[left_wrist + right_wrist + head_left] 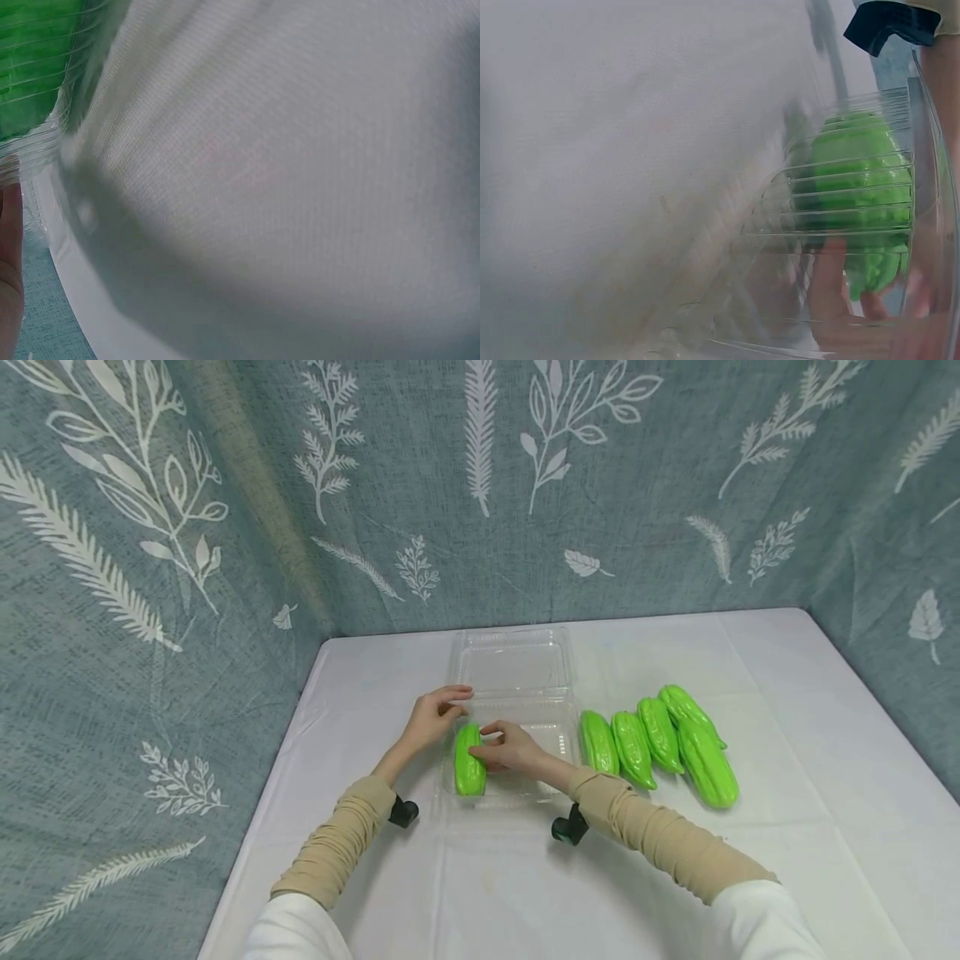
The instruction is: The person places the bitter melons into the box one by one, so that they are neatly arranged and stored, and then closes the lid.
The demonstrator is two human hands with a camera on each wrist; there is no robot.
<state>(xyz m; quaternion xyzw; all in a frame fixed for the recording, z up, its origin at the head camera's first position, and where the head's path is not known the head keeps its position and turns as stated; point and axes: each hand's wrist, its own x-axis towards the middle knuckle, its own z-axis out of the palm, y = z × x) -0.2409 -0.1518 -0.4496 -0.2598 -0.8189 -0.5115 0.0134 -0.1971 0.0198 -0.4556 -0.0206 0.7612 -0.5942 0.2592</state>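
Note:
A clear plastic clamshell box [557,742] lies on the table with its lid [513,662] folded back. Inside, along the left wall, is a ridged green toy bitter melon [469,768]. My right hand [517,750] reaches in from the right and holds that melon, thumb over it and fingers at its side. In the right wrist view the melon [859,180] shows through the ribbed wall, fingers around its lower end. My left hand [433,717] grips the box's back left corner near the hinge, a finger [10,240] against the outside in the left wrist view.
Several more green bitter melons [632,747] lie close together to the right of the box. A white cloth covers the table [487,877], and a leaf-patterned curtain [450,560] hangs behind and at the sides. Each wrist carries a small black camera [403,812].

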